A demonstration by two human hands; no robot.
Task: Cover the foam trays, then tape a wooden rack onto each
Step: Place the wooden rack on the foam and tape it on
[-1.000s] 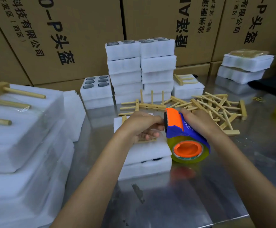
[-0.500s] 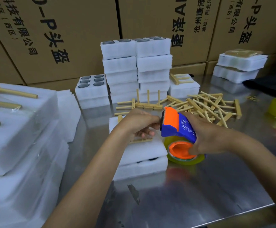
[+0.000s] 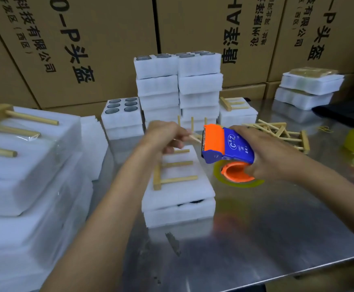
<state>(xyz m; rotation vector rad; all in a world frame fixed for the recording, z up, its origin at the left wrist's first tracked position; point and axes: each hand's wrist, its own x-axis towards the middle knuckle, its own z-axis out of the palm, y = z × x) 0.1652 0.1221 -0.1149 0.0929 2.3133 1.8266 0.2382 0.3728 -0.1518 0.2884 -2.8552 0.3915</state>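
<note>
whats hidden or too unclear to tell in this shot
Head view:
- Left hand fingertips: curled under, so any tape end is unseen.
- Clear tape off the tape dispenser: not visible.
- Wooden rack top end: covered by that hand.
- Foam tray contents: hidden by its cover; only a dark gap shows.

Both forearms reach in from the near edge toward the middle. The left hand (image 3: 164,134) is raised, its back up, fingers curled under with the fingertips pinched together. Just right of it, the right hand (image 3: 271,153) is also back up, fingers spread and wrapped over a tape dispenser (image 3: 227,147), thumb tucked into the core
</note>
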